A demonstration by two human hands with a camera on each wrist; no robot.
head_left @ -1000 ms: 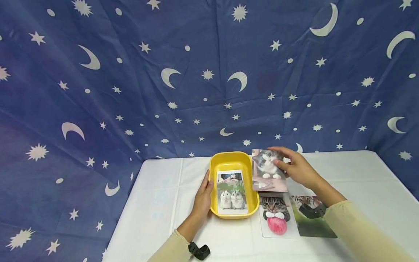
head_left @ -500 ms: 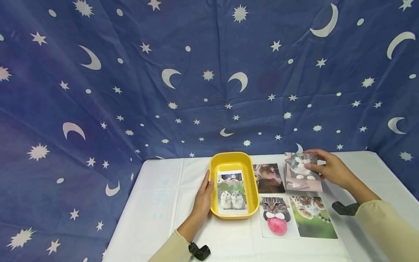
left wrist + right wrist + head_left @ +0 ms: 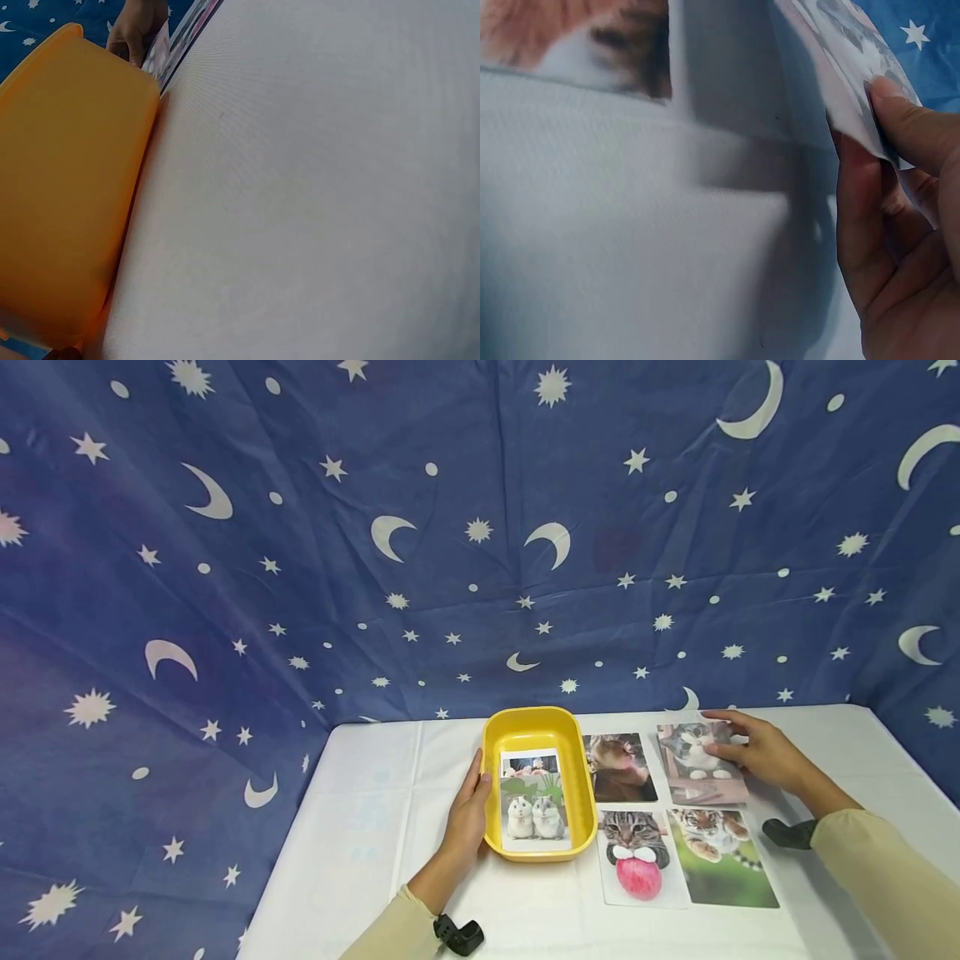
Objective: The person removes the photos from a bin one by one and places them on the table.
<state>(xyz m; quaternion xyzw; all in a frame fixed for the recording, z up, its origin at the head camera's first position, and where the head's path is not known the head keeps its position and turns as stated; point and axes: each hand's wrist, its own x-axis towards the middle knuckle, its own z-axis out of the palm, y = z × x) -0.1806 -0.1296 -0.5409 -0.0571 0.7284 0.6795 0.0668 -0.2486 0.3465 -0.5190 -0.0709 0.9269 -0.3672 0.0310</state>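
Cards seem partly laid out: three lie flat on the white-cloth-covered counter [image 3: 352,877], and a fourth, a thin paper card picturing a grey-and-white kitten [image 3: 702,768], is in hand, not yet let go. With twelve o'clock pointing away from the person, its neighbours are a dark rectangular card of a brown furry animal [image 3: 621,768] at nine, a white card of a tabby with a pink ball [image 3: 639,878] near seven, and a green card of a tiger cub [image 3: 723,877] near six. What appears left sits in the deep yellow rectangular tray [image 3: 536,727]: a white-edged card of two hamsters [image 3: 536,818], with a strip of what looks like another picture at its twelve o'clock end; how many lie there cannot be told.

The right hand [image 3: 768,758] is at the kitten card's three o'clock, pinching it between thumb and fingers. The right wrist view shows that edge raised off the cloth; whether the far edge touches is unclear. The left hand [image 3: 463,822], well apart from that card, rests against the tray's side between eight and nine o'clock, fingers fairly straight.
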